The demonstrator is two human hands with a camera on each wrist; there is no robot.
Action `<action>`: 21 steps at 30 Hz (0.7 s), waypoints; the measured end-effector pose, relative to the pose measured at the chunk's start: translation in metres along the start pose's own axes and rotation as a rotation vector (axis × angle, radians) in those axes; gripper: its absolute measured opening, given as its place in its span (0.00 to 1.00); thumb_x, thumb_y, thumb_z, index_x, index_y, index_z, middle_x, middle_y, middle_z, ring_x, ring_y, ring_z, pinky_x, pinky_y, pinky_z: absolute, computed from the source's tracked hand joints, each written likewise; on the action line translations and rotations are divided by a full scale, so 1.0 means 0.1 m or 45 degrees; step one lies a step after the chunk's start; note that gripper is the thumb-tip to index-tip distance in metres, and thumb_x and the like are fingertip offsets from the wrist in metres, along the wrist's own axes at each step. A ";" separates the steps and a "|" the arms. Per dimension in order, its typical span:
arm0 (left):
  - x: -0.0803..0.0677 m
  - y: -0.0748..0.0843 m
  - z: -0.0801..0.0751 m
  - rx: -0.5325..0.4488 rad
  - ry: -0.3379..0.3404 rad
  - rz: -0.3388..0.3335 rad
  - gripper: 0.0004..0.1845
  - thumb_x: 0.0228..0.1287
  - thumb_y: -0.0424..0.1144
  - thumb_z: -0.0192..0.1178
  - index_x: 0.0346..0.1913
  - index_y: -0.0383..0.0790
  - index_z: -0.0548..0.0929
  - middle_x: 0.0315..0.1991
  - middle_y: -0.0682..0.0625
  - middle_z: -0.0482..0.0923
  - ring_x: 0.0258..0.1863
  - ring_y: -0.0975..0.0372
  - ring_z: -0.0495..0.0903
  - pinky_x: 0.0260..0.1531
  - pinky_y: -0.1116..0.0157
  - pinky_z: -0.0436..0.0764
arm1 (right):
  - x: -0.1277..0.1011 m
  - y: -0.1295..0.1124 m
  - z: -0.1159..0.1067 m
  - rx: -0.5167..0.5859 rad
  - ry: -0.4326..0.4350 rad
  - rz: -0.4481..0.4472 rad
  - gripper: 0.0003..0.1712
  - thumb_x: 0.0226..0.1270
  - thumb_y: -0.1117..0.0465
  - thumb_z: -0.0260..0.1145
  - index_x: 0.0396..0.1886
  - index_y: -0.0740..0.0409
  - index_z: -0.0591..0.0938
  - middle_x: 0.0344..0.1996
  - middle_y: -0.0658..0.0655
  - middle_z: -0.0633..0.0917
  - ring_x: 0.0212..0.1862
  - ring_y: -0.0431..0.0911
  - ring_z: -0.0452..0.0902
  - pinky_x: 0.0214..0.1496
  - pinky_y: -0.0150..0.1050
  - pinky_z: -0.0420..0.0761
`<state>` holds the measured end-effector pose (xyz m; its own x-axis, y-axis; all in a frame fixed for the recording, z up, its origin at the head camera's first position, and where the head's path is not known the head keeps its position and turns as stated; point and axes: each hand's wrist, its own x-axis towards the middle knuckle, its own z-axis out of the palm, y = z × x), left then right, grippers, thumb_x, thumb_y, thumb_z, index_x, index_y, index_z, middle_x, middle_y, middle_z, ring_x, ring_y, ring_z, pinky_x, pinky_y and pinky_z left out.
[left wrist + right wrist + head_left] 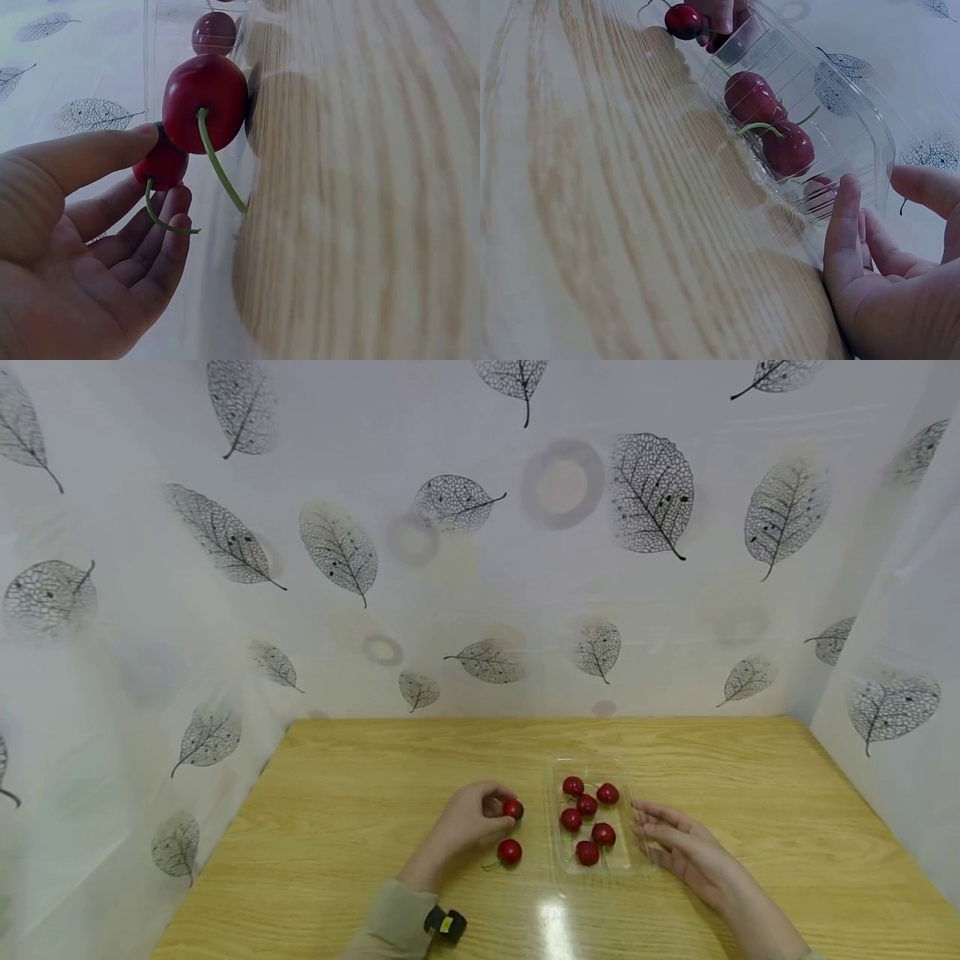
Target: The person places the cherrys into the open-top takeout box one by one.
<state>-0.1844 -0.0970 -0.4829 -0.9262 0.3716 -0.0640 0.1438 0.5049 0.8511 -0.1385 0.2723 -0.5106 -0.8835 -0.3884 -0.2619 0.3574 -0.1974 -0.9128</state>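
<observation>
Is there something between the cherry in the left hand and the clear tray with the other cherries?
Nothing visible stands between them. The left hand pinches a cherry just left of the clear plastic tray, with only bare table between. A second cherry lies nearer the person, off that line. The right hand rests at the tray's far side.

Counter [360, 827]: we see light wood grain, smooth, with a semi-gloss coat that throws back a bright glare near the front edge.
Tray [628, 860]: clear thin plastic, glossy, with ribbed walls we can look straight through.
Cherries [587, 805]: deep red skin, smooth and shiny, with small highlights; thin green stems.
Backdrop [480, 568]: we take it for a white plastic sheet, faintly sheeny and slightly creased, printed with grey skeleton leaves.
Sleeve [393, 918]: beige cloth, matt, soft-looking.
</observation>
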 end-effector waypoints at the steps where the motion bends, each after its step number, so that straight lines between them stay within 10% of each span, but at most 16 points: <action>1: 0.00 0.01 0.01 -0.010 0.004 -0.003 0.17 0.61 0.32 0.75 0.53 0.36 0.86 0.42 0.46 0.85 0.41 0.61 0.81 0.45 0.66 0.83 | 0.00 0.00 0.00 0.000 -0.001 -0.001 0.20 0.85 0.64 0.55 0.70 0.45 0.76 0.57 0.38 0.84 0.58 0.33 0.82 0.63 0.32 0.84; 21: 0.10 0.20 0.11 0.069 0.085 0.090 0.19 0.63 0.33 0.75 0.55 0.35 0.86 0.48 0.44 0.87 0.43 0.59 0.85 0.45 0.69 0.85 | -0.01 -0.01 0.00 0.011 -0.022 -0.008 0.19 0.85 0.64 0.54 0.66 0.41 0.79 0.57 0.39 0.84 0.58 0.33 0.82 0.62 0.31 0.84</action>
<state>-0.1871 -0.0745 -0.4728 -0.9338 0.3564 0.0316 0.2268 0.5212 0.8227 -0.1380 0.2726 -0.5099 -0.8804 -0.4027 -0.2503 0.3544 -0.2080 -0.9117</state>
